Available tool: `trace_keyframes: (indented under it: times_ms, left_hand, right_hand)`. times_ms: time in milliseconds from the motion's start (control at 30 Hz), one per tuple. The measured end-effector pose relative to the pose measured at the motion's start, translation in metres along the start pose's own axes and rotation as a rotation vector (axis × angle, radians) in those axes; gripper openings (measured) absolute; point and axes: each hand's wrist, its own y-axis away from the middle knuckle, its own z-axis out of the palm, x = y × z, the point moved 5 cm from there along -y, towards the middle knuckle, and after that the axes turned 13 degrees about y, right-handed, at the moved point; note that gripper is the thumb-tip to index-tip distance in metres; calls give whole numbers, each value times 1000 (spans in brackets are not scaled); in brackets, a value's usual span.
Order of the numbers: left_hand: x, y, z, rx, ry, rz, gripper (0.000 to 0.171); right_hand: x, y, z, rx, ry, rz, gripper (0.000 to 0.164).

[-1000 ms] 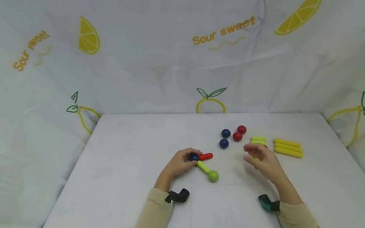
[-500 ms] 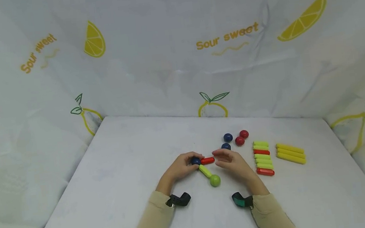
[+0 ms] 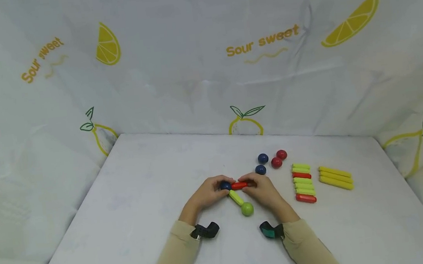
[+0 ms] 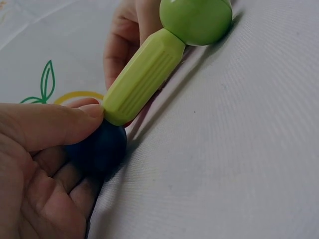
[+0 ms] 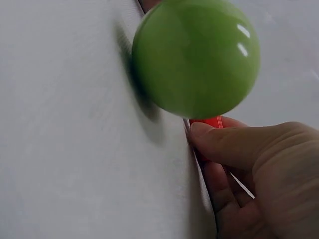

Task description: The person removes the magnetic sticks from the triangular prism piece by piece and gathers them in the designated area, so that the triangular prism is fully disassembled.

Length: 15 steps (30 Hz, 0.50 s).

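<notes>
My left hand [image 3: 207,192] holds a dark blue ball [image 3: 225,185] between thumb and fingers. From that ball run two short sticks, a red one [image 3: 239,186] to the right and a lime-green one [image 3: 236,198] toward the front right. A light green ball [image 3: 247,209] sits on the lime stick's outer end. My right hand [image 3: 262,190] pinches the free end of the red stick with thumb and fingers. In the left wrist view the ridged lime stick [image 4: 144,77] meets the blue ball [image 4: 102,149] beside my thumb. The green ball [image 5: 197,57] hides much of the red stick in the right wrist view.
Behind my right hand lie two blue balls [image 3: 263,158] and two red balls [image 3: 281,154]. A column of short lime and red sticks [image 3: 303,181] lies to the right, with three longer yellow sticks [image 3: 336,177] beyond. A white cloth backdrop [image 3: 173,67] stands behind the table.
My right hand has moved left from the column of sticks to the red stick and now pinches its end. The left hand keeps its hold on the blue ball.
</notes>
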Motion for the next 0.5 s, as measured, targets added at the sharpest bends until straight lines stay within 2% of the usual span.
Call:
trace_keyframes:
  times_ms: [200,267,367,500]
  left_hand:
    - [0,0,0,-9,14,11,31]
    - [0,0,0,-12,18,3,32]
    - [12,2,1,-30,17,-10,33]
    - [12,1,1,-29,18,-26,34]
  right_hand:
    - [-1,0,0,45,46,-14,24]
    - [0,1,0,49,36,-8,24]
    - [1,2,-1,53,12,-3,23]
    - [0,3,-4,68,-15,14,22]
